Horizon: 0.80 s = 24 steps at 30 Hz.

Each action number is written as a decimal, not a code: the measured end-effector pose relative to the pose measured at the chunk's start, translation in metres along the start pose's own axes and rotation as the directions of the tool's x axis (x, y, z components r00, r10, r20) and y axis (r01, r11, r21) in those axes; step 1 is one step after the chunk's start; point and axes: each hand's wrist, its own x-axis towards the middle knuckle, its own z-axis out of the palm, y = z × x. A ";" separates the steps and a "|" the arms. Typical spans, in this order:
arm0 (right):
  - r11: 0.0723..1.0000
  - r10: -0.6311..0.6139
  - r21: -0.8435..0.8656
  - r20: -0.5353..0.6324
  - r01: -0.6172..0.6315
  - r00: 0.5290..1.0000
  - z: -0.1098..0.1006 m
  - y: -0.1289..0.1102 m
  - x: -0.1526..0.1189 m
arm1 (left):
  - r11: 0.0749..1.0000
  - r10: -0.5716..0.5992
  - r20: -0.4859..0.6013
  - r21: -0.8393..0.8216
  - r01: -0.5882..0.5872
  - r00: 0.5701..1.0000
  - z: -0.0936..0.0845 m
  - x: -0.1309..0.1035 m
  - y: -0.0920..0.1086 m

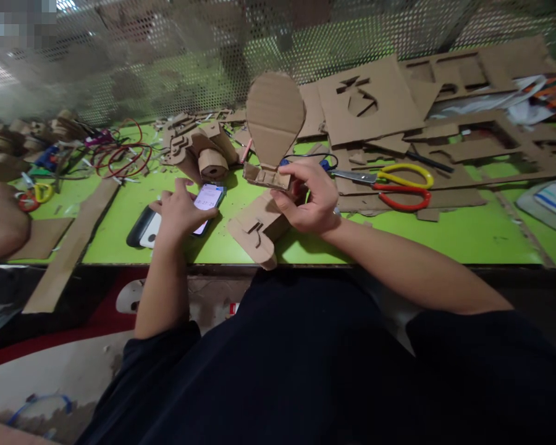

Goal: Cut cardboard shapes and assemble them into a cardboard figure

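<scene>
Red-and-yellow scissors (393,185) and cut cardboard sheets (370,102) are lying just beside the right hand (311,201) on the green counter (467,238). Its fingers are pinching a corrugated cardboard model (272,133) with a rounded top, while the left hand (178,210) is resting, fingers spread, on a glossy phone (207,201).

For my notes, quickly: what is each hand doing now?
Left hand: open, fingers resting on the lit smartphone.
Right hand: closed, holding the brown cardboard model.

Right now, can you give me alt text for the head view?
The right hand holds a cardboard model upright over a green table, while the left hand touches a lit phone. Scissors lie to the right.
</scene>
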 end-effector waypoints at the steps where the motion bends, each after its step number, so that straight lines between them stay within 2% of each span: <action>1: 1.000 0.003 0.015 -0.002 -0.003 1.000 0.000 0.000 0.000 | 1.000 -0.002 -0.001 0.000 0.002 1.000 0.000 0.000 0.000; 11: 0.989 -0.148 0.007 -0.080 0.149 0.986 -0.001 -0.004 0.004 | 1.000 -0.009 -0.014 -0.011 0.008 1.000 0.003 -0.001 -0.001; 17: 0.998 -0.066 0.009 -0.027 0.067 0.997 0.000 -0.004 0.003 | 0.999 0.010 -0.026 0.033 -0.009 1.000 0.002 -0.003 0.002; 24: 0.996 -0.087 -0.015 -0.030 0.086 0.996 0.000 -0.001 0.001 | 0.995 0.023 -0.043 0.095 -0.019 0.999 0.001 -0.004 0.002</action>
